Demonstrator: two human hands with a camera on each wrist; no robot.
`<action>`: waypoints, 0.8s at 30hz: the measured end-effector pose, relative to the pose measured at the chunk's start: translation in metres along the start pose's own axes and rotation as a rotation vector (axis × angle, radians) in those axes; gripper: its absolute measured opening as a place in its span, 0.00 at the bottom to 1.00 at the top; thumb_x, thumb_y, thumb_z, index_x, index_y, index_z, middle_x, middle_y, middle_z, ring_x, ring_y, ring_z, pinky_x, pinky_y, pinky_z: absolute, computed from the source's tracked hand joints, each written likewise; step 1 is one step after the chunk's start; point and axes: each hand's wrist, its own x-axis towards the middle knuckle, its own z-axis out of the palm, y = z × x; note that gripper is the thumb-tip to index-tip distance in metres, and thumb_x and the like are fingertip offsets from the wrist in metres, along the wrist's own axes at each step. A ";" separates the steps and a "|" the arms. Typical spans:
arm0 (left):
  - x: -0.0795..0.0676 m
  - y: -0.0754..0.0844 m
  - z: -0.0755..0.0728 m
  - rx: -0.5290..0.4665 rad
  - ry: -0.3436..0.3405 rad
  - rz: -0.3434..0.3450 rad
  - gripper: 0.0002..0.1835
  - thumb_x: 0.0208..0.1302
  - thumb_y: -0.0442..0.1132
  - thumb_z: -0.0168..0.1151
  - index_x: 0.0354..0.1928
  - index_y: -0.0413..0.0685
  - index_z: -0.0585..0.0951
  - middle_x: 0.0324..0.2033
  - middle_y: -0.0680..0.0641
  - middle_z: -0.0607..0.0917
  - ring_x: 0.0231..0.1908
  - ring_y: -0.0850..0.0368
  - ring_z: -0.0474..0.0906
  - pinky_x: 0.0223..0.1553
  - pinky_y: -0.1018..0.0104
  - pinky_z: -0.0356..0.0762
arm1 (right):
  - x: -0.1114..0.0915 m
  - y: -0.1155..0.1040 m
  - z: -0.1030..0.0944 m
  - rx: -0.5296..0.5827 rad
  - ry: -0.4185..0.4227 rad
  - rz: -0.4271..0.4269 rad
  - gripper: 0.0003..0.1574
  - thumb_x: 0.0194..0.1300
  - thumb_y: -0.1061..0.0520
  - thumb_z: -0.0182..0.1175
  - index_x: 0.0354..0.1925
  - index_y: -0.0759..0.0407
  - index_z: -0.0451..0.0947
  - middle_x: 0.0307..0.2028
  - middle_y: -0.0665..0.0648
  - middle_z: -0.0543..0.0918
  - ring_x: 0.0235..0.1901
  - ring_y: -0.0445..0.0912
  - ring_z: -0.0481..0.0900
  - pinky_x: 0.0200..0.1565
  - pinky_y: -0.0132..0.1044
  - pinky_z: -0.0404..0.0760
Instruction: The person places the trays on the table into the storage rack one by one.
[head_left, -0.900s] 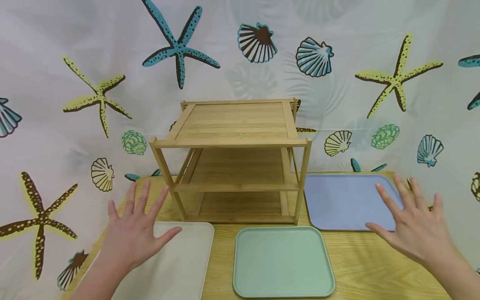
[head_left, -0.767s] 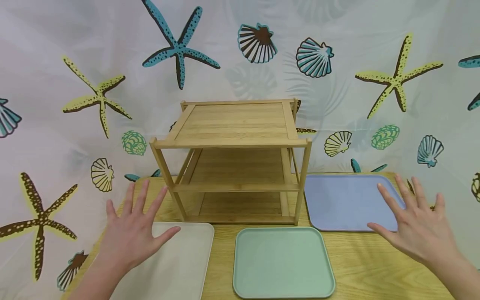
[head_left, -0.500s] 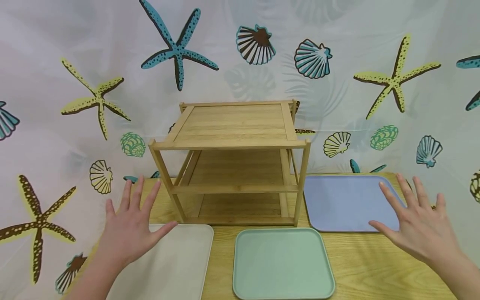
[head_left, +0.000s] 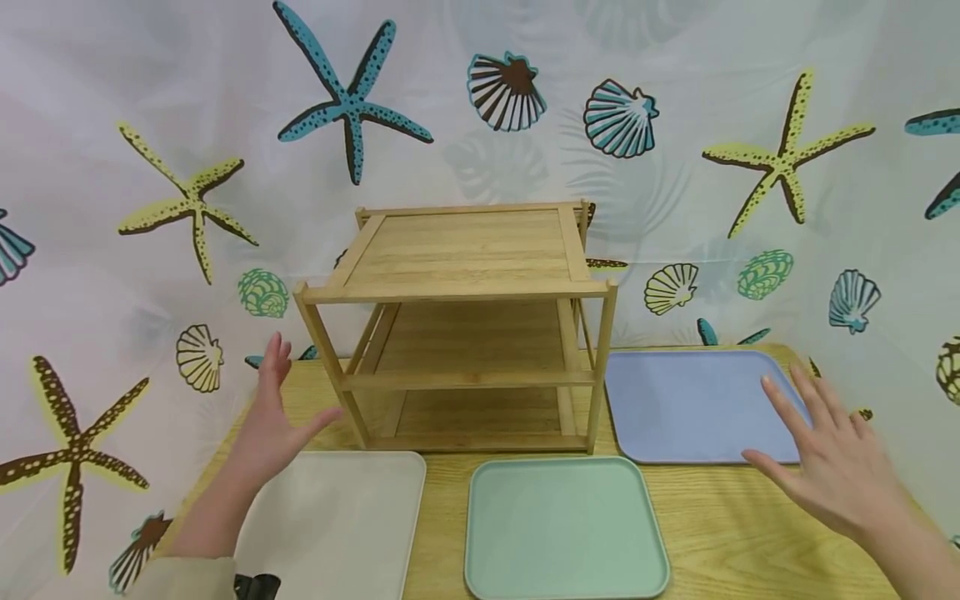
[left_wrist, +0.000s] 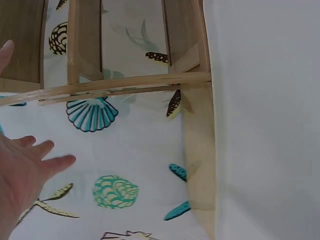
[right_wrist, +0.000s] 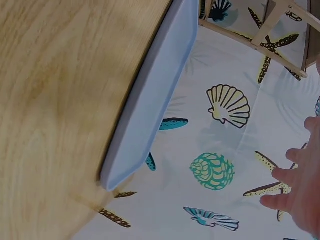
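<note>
A wooden shelf rack [head_left: 468, 292] with three tiers stands at the middle back of the table. To its left my left hand [head_left: 266, 433] is held in the air, turned side-on, thumb pointing toward the rack; it holds nothing. My right hand [head_left: 836, 462] hovers at the right with fingers spread, also holding nothing. The blue tray [head_left: 690, 408] lies nearest the right hand, behind its fingertips. Below the left hand is the white tray [head_left: 341, 517]. A green tray [head_left: 566, 529] lies in front of the rack. In the left wrist view, the rack [left_wrist: 135, 82] shows beyond the fingers.
The wooden table [head_left: 735, 533] carries the rack and trays. A cloth printed with starfish and shells [head_left: 525, 167] hangs behind and along both sides. A dark strap or device [head_left: 257, 586] shows by the left sleeve [head_left: 183, 577].
My left hand has turned from palm-down with spread fingers to side-on, and its sleeve has come into view. The right hand's fingers have drawn slightly closer together. The view has shifted slightly.
</note>
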 end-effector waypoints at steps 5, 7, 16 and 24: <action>0.011 -0.013 0.011 -0.185 0.021 0.001 0.53 0.66 0.33 0.63 0.76 0.62 0.34 0.71 0.33 0.54 0.67 0.31 0.55 0.59 0.31 0.57 | -0.007 0.011 0.015 0.168 -0.005 0.011 0.55 0.66 0.38 0.59 0.78 0.49 0.39 0.74 0.66 0.46 0.64 0.71 0.57 0.51 0.70 0.62; 0.013 -0.017 0.015 -0.225 0.026 -0.002 0.49 0.69 0.33 0.59 0.77 0.61 0.37 0.69 0.32 0.60 0.65 0.33 0.60 0.61 0.47 0.66 | -0.010 0.018 0.022 0.241 -0.017 0.022 0.53 0.68 0.42 0.58 0.78 0.49 0.39 0.75 0.64 0.45 0.65 0.71 0.56 0.51 0.69 0.62; 0.021 -0.025 0.033 -0.162 0.081 0.041 0.38 0.72 0.31 0.53 0.76 0.44 0.44 0.58 0.26 0.72 0.57 0.31 0.70 0.44 0.85 0.67 | -0.022 0.060 0.056 0.513 -0.048 0.127 0.48 0.73 0.52 0.54 0.77 0.54 0.38 0.72 0.74 0.48 0.68 0.72 0.46 0.64 0.68 0.43; 0.025 -0.030 0.044 -0.035 0.208 0.160 0.35 0.68 0.23 0.53 0.72 0.39 0.52 0.47 0.29 0.77 0.50 0.32 0.75 0.39 0.84 0.71 | -0.021 0.096 0.077 0.515 -0.149 0.266 0.46 0.76 0.47 0.47 0.75 0.65 0.36 0.65 0.85 0.49 0.62 0.81 0.47 0.55 0.76 0.49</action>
